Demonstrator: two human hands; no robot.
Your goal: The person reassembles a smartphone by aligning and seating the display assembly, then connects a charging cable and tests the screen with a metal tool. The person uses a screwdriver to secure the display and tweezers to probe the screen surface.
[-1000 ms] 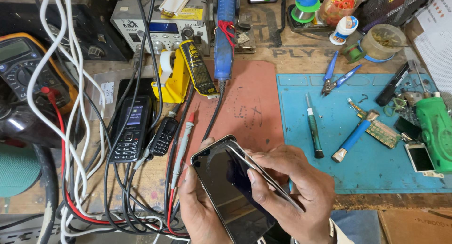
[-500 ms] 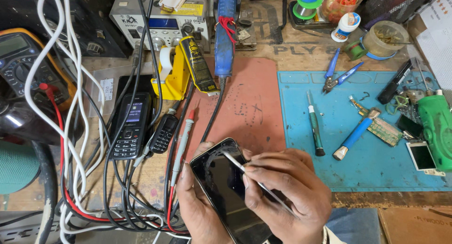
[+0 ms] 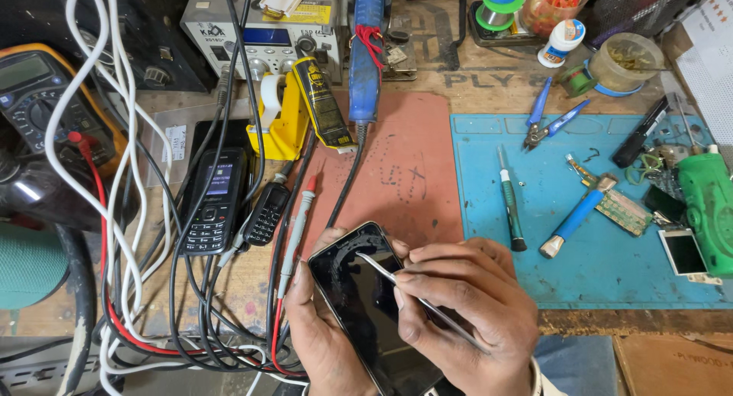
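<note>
My left hand (image 3: 321,339) cradles a black smartphone (image 3: 366,304) from below, screen up, at the bench's front edge. My right hand (image 3: 466,312) lies over the phone's right side and pinches thin metal tweezers (image 3: 397,278). The tweezers' tip rests on the glass near the phone's upper right part. The lower right part of the phone is hidden under my right hand.
A reddish mat (image 3: 397,167) and a blue work mat (image 3: 580,213) lie ahead, the blue one strewn with screwdrivers (image 3: 510,201), cutters (image 3: 551,121) and small parts. Two keypad phones (image 3: 214,201), a multimeter (image 3: 46,98), tangled cables (image 3: 137,274) and a yellow tape dispenser (image 3: 279,125) crowd the left.
The phone and both hands have shifted slightly up and right. The tweezers' tip has moved along the screen's upper part.
</note>
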